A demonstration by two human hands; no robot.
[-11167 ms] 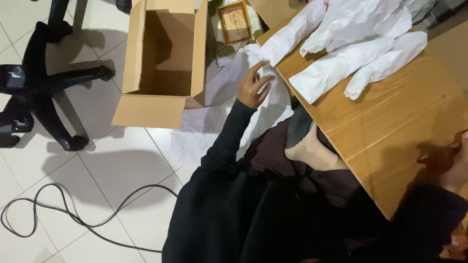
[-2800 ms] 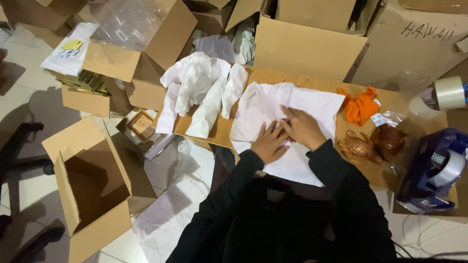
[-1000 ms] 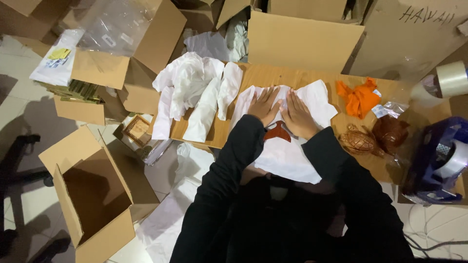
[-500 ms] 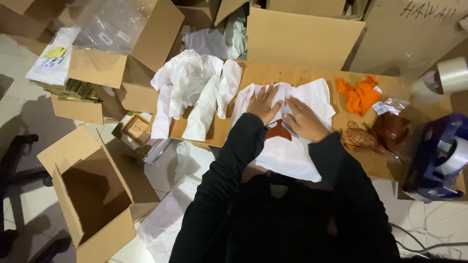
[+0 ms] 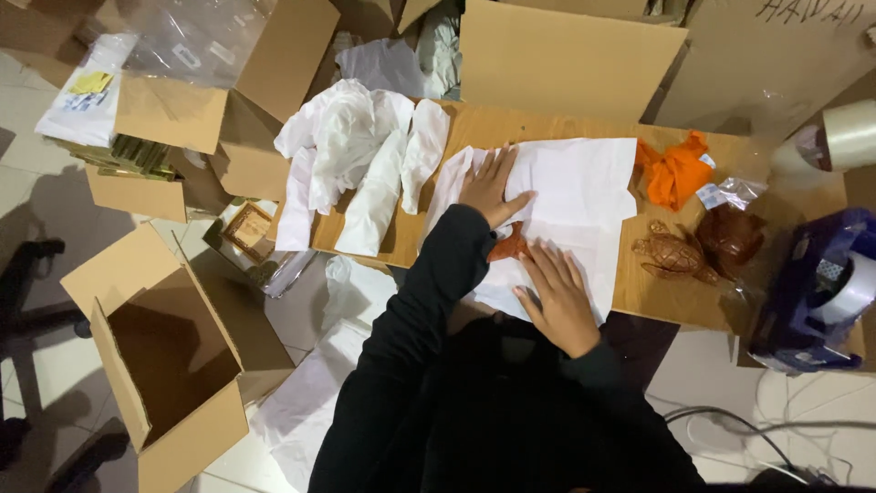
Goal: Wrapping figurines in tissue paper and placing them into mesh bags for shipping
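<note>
A white sheet of wrapping paper [image 5: 575, 196] lies spread on the wooden table [image 5: 639, 292]. A small brown carved figure [image 5: 511, 246] sits on the paper, partly covered by my hands. My left hand [image 5: 490, 185] lies flat on the paper just above the figure, fingers spread. My right hand [image 5: 555, 297] rests flat on the paper's near edge, just right of and below the figure. Neither hand grips anything.
Several white wrapped bundles [image 5: 365, 173] lie at the table's left end. An orange cloth [image 5: 673, 171], two brown carved turtles [image 5: 693, 248] and a blue tape dispenser [image 5: 821, 292] are to the right. An open cardboard box [image 5: 160, 356] stands on the floor at left, with more boxes behind.
My right hand has slid down toward the paper's near edge, uncovering more of the brown figure. My left hand has stayed on the paper above it.
</note>
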